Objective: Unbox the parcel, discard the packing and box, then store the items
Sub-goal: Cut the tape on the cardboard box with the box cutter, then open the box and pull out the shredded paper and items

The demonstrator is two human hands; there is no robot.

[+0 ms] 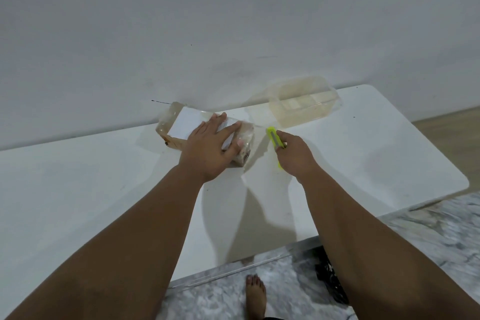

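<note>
A brown parcel (pixel 173 126), wrapped in clear tape and bearing a white label, lies on the white table (pixel 104 189) near the wall. My left hand (pixel 210 148) rests flat on the parcel's top with fingers spread, pressing it down. Just right of the parcel, my right hand (pixel 294 156) grips a yellow-green box cutter (pixel 272 136), its tip pointing away from me toward the parcel's right end. The cutter's lower end is hidden in my fist.
A clear plastic container (pixel 304 101) stands at the back right of the table against the wall. The table's rounded right corner (pixel 462 182) borders a marble-pattern floor. My bare foot (pixel 255 296) is below the front edge.
</note>
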